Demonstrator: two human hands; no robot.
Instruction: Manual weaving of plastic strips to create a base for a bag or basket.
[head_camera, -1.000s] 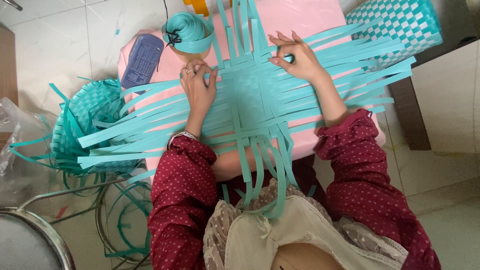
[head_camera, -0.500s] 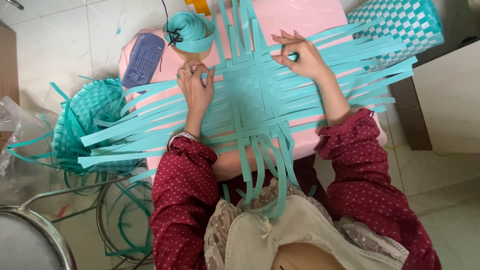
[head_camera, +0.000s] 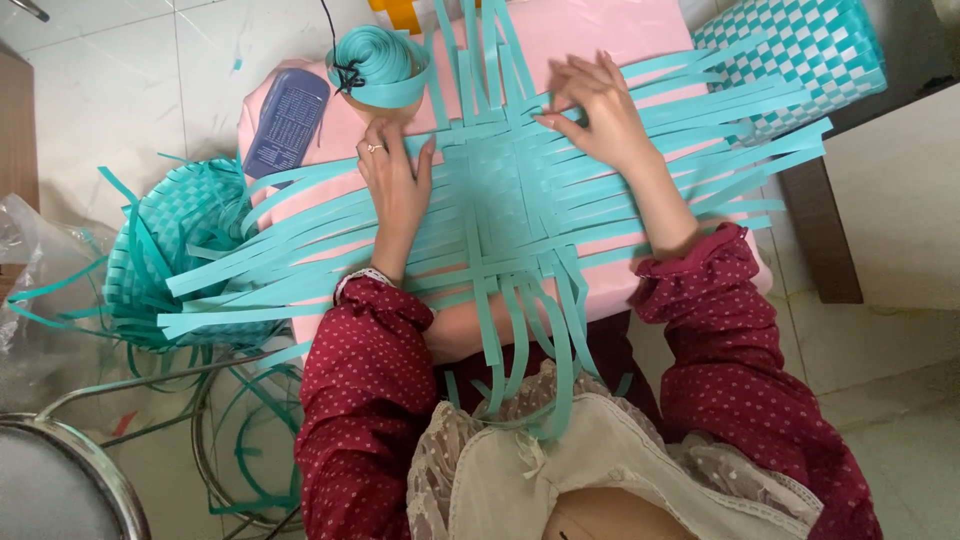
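I press the woven mat (head_camera: 505, 195) flat: left hand (head_camera: 395, 185) and right hand (head_camera: 600, 120) open, clamping nothing. Next, I judge, tighten strips.

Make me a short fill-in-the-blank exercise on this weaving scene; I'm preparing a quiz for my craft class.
1. Both hands press on a woven mat of ____ coloured strips.
2. The mat lies on a ____ coloured surface.
3. The left hand wears a ____ on one finger.
4. The roll of strip lies nearest the ____ hand.

Missing words: teal; pink; ring; left
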